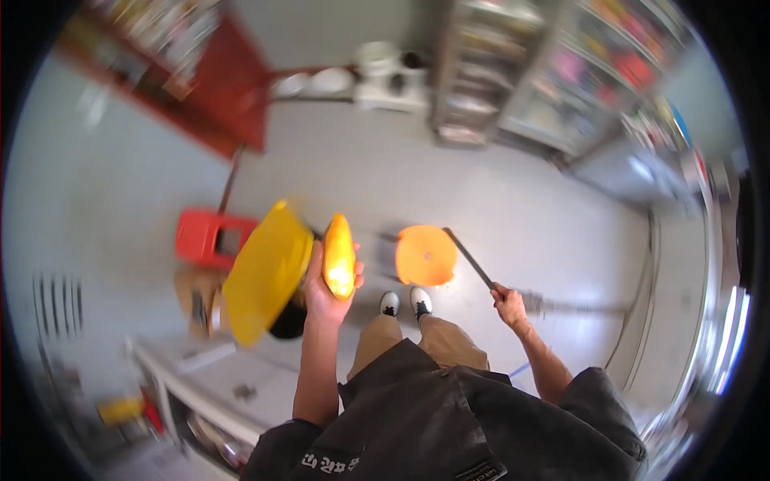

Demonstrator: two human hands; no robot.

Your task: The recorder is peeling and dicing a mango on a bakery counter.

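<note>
A glossy yellow-orange oblong thing, perhaps a mango or papaya (340, 257), rests in my left hand (328, 300), with the fingertips curled round its right side. Left of that hand is a blurred yellow sheet or board (269, 273); whether the hand also touches it, I cannot tell. My right hand (509, 304) grips the end of a long, thin dark bar (470, 258), perhaps a knife or a stick. Its far end reaches the edge of an orange stool top (426, 256), seen from above beyond my shoes.
A red plastic stool or crate (201, 237) and a cardboard box (189, 288) lie to the left. A white table (204, 376) is at lower left. Red cabinet (234, 78), wire rack (478, 78) and glass-fronted display case (565, 102) line the far side. A chest-like unit (631, 168) is at right.
</note>
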